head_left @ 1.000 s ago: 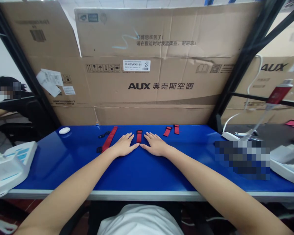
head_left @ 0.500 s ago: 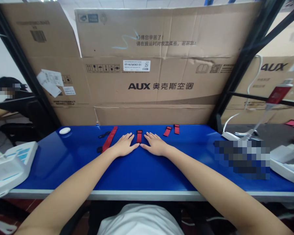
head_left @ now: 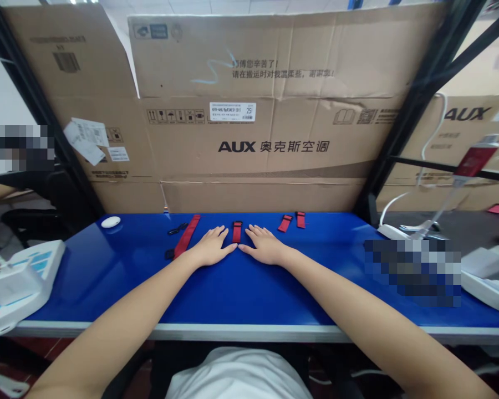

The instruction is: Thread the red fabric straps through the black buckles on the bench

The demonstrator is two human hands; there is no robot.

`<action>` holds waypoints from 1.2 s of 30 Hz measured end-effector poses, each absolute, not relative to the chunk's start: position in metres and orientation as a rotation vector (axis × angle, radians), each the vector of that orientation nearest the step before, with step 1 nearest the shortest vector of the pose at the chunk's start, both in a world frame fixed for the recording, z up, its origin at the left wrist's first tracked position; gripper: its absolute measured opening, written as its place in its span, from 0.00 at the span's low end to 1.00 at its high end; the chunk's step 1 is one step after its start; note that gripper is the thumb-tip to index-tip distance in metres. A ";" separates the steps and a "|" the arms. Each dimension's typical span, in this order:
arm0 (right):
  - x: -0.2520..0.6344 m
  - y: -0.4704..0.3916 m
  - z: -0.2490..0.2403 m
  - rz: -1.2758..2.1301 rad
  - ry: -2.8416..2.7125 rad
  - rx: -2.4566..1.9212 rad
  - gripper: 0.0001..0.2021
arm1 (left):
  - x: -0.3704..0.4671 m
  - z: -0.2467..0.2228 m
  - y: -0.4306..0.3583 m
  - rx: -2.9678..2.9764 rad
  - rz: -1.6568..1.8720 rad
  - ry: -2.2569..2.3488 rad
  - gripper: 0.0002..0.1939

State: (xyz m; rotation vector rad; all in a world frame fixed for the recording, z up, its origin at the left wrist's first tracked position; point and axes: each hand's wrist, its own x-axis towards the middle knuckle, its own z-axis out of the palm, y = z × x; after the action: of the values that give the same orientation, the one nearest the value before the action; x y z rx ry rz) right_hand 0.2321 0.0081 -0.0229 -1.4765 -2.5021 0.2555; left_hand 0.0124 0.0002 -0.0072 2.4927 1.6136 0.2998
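Observation:
My left hand (head_left: 210, 245) lies flat on the blue tabletop (head_left: 241, 293), palm down and open. My right hand (head_left: 263, 244) rests the same way opposite it, fingers stretched out; the two thumb tips almost meet. Between the hands, just beyond the thumbs, lies a short red strap (head_left: 237, 233) with a black end. Left of my left hand is a longer red strap (head_left: 187, 237), beside a small black buckle-like piece (head_left: 177, 228). Beyond my right hand lie two more short red straps, one slanted (head_left: 285, 223) and one straighter (head_left: 300, 220). Neither hand holds anything.
A cardboard panel (head_left: 249, 166) stands along the back edge. White power strips lie at left (head_left: 45, 266) and right (head_left: 488, 291), with cables. A white round disc (head_left: 111, 222) sits at the back left. A blurred-out object (head_left: 413, 271) lies at right. Another person (head_left: 33, 160) sits at far left.

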 end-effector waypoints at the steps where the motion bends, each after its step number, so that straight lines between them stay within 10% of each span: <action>1: 0.232 0.008 -0.023 0.256 -2.502 -1.477 0.48 | 0.013 -0.007 0.000 2.491 0.297 1.616 0.43; 36: 0.232 0.008 -0.022 0.237 -2.502 -1.474 0.48 | 0.014 -0.005 -0.001 2.510 0.217 1.634 0.44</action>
State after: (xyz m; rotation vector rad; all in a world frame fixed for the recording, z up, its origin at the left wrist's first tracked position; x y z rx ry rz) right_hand 0.2317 0.0078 -0.0224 -1.4735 -2.5017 0.2371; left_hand 0.0141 -0.0012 -0.0052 2.5097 1.6343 0.2173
